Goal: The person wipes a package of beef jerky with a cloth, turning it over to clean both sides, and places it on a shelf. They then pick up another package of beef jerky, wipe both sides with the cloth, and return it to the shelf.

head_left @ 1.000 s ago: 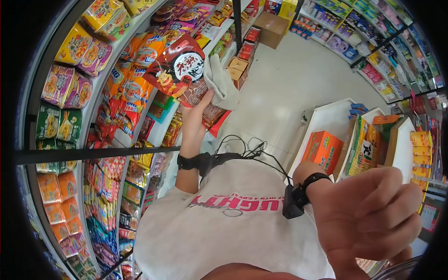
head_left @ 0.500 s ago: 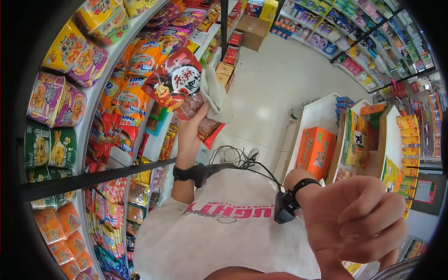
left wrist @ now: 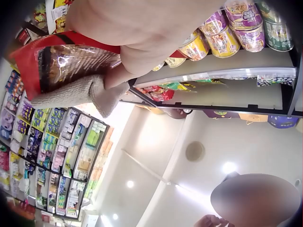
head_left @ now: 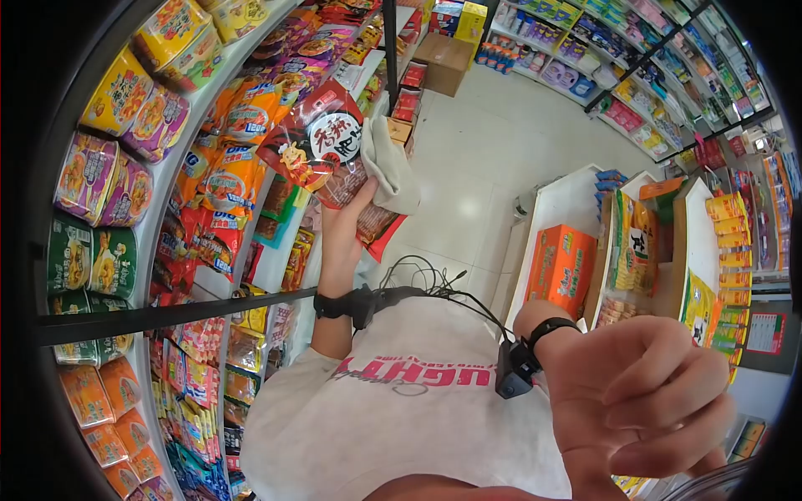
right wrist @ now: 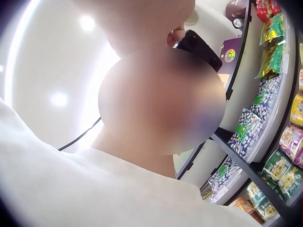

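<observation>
In the head view, the left hand (head_left: 342,230) grips a red snack bag (head_left: 316,179) with a white round label and a cartoon figure, beside the noodle shelf. A folded pale grey cloth (head_left: 388,171) lies against the bag's right side, at the fingers. From the left wrist view, the hand (left wrist: 137,35) overlaps the bag's edge (left wrist: 31,71), with the cloth (left wrist: 71,94) alongside; some fingers are hidden. The right hand (head_left: 643,401) is raised close to the head camera, fingers loosely curled, nothing visible in them. Part of it (right wrist: 142,19) shows at the right wrist view's top.
Shelves of noodle cups (head_left: 100,179) and orange packets (head_left: 225,179) line the left. White bins hold an orange box (head_left: 561,267) at the right. A cardboard box (head_left: 443,60) stands on the floor farther off. Black cables (head_left: 418,280) hang near the shirt.
The head view has shifted, so shelves and bins sit in different places. The left hand still grips the bag with the cloth beside it. The right hand appears slightly lower and farther left.
</observation>
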The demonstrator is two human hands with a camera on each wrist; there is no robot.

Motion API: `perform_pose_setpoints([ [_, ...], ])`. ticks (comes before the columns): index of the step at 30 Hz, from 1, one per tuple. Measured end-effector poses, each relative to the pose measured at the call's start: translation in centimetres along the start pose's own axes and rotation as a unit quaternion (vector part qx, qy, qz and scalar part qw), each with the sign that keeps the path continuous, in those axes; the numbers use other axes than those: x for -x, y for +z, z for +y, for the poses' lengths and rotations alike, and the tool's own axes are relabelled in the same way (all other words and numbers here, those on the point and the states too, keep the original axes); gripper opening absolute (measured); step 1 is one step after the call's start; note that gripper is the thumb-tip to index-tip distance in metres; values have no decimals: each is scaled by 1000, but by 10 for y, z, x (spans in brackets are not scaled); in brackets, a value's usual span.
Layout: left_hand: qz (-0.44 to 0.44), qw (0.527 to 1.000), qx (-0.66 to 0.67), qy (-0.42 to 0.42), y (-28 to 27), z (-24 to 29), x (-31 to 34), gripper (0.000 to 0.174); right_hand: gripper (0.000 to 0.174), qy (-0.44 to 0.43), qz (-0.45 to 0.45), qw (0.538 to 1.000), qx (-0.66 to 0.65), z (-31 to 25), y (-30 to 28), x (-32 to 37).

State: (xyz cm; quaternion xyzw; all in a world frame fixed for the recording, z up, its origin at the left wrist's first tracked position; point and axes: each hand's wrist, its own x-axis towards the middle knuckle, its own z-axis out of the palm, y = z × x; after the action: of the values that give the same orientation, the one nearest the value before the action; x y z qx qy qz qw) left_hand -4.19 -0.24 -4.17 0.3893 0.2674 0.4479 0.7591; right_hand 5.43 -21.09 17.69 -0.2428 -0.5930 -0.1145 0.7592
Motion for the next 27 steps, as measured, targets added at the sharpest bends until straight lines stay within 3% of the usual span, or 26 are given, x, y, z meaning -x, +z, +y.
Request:
perform_pose_setpoints([
  [3,-13,1000,1,-7,21,-13,1,52,25,25,-47,998,28,-17,-23,-8],
  [5,-29,999,-8,-19,39,-20,4,51,23,13,14,1000,17,-28,-26,-7],
  [8,-62,997,-14,-37,58,-37,2,50,20,25,-41,998,44,-40,-60,-2],
  [10,-81,995,-21,-49,68,-43,4,49,21,-57,70,994,59,-31,-67,16],
  [13,-108,992,-39,-49,89,-47,13,47,29,23,-72,976,204,-21,-124,46],
  [15,-128,990,-51,-38,102,-53,15,46,33,194,-28,913,358,21,-122,70],
  [16,-149,986,-44,-60,109,-49,16,45,48,195,-52,923,328,24,-134,82],
  [19,-162,981,-41,-103,128,-69,25,45,62,292,-82,875,377,94,-131,138],
  [21,-189,975,-19,-116,135,-76,30,41,69,351,-89,885,292,113,-145,170],
  [23,-178,966,66,-173,144,-74,37,41,66,398,-72,866,294,118,-160,175],
  [24,-211,964,30,-161,152,-76,40,45,65,423,-62,855,294,118,-164,174],
  [27,-244,949,32,-198,146,-96,26,50,63,272,-122,856,423,109,-165,178],
])
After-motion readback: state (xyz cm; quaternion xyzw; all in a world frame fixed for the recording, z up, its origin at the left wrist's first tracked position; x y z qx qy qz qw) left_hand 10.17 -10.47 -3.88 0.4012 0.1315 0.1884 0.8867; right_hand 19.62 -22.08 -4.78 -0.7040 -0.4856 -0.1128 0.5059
